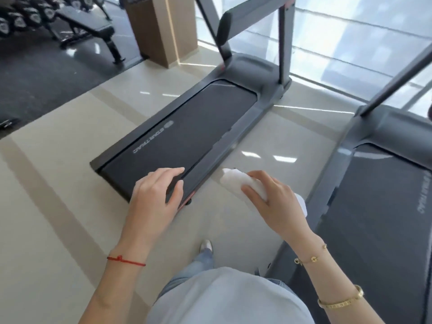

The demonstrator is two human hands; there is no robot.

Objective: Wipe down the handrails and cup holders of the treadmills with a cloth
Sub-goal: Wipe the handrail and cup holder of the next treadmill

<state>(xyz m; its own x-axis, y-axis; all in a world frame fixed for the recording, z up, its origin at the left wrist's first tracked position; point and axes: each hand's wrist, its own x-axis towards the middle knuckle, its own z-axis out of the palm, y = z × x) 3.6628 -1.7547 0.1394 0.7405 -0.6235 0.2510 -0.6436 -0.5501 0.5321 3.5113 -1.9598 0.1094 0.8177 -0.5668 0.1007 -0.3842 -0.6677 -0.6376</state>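
Observation:
A grey treadmill with a black belt lies ahead on the pale floor. Its padded black handrail sticks out at the top of the frame on slanted uprights. A second treadmill stands to the right, with only one dark upright showing. My right hand grips a folded white cloth in the air between the two machines. My left hand hovers over the near corner of the first treadmill, fingers relaxed and holding nothing. No cup holders are in view.
A black weight bench and a rack of dumbbells stand at the back left on dark matting. A brown pillar rises behind the first treadmill. Glass windows run along the right. My foot is on the pale floor between the machines.

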